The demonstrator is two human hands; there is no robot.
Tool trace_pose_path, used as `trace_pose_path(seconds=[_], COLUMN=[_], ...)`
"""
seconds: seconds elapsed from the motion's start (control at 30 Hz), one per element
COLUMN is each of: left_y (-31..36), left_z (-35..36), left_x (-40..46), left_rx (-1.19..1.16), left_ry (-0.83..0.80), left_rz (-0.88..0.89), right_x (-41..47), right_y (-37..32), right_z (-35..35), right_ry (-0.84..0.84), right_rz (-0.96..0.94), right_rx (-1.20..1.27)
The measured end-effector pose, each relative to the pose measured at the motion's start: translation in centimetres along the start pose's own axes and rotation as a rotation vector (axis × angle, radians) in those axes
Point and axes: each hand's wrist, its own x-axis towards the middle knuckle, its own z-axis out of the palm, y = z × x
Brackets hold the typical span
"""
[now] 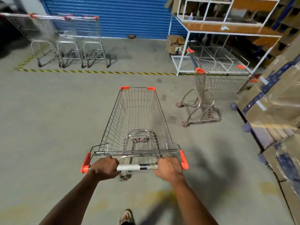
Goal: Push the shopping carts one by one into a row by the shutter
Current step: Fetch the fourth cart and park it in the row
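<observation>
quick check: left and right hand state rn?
Left hand: closed, grips the cart handle near its left end.
Right hand: closed, grips the same handle near its right end.

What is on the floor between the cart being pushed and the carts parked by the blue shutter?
In the head view, only bare concrete and a yellow-black striped line lie between the held cart and the parked carts.
</observation>
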Motion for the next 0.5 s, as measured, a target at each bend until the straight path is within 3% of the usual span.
trace_pose_path(seconds=[0.5], left_y=[-13.4], left_z=[-1.8], left_x=[1.7], left_rx=[-0.058], left_ry=[-0.011], left_rz=[-0.153], right_x=[11.7], right_y=[-10.1], right_z=[-3.4], right_ry=[0.05], right_rz=[-0.103], right_rx=[0.012])
